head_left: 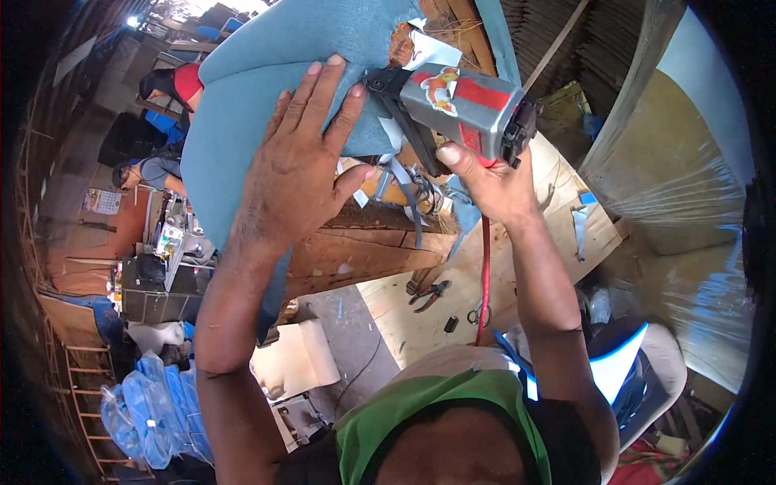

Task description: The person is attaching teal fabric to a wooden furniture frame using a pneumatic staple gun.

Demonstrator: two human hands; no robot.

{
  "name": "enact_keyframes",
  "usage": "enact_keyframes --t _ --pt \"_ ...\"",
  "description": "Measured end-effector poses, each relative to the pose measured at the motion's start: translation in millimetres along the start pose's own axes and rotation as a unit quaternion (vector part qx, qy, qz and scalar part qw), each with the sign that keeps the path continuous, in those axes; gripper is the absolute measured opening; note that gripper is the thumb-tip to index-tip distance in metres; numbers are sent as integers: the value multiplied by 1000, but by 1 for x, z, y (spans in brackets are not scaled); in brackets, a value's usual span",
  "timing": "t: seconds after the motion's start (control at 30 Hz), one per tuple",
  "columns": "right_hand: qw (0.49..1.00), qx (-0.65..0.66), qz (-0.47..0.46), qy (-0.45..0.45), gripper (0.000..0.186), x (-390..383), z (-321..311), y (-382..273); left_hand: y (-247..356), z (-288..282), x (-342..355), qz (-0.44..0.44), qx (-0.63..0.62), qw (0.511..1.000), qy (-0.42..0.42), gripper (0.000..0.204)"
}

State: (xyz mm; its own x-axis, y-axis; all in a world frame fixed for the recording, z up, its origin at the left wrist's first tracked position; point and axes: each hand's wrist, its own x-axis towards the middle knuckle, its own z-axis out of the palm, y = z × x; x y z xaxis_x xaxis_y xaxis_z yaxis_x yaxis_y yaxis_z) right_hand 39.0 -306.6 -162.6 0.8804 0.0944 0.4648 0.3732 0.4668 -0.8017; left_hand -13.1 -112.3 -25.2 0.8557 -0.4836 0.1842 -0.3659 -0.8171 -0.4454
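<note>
Blue fabric (230,129) covers a padded, curved piece of furniture in front of me. My left hand (303,162) lies on it with fingers stretched out, holding nothing. My right hand (501,190) is wrapped round a grey and red pneumatic staple gun (457,109). The gun's nose meets the fabric edge just right of my left fingertips. From its handle a red air hose (486,275) runs down toward me. Frayed fabric strips (400,174) hang over the wooden frame (356,259) below the gun. Whether a staple is in the fabric there, I cannot tell.
Pliers (432,295) and a small black piece (451,324) lie on the plywood (388,295). Plastic-wrapped padding (679,162) stands at the right. Two people are at the far left, one in red (188,82), one in grey (159,171). Blue plastic (149,408) is heaped lower left.
</note>
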Motion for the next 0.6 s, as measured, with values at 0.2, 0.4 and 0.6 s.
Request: enact_keyframes --t 0.2,0.4,0.6 --pt "998 -49 13 -42 46 3 2 5 -1 0 -4 -6 -6 1000 -4 74" --pt "999 -31 2 -19 38 7 11 8 -2 -2 -4 -10 -13 1000 -13 72" --pt "991 -135 5 -10 33 6 8 24 -24 -19 -2 77 -153 985 -9 74"
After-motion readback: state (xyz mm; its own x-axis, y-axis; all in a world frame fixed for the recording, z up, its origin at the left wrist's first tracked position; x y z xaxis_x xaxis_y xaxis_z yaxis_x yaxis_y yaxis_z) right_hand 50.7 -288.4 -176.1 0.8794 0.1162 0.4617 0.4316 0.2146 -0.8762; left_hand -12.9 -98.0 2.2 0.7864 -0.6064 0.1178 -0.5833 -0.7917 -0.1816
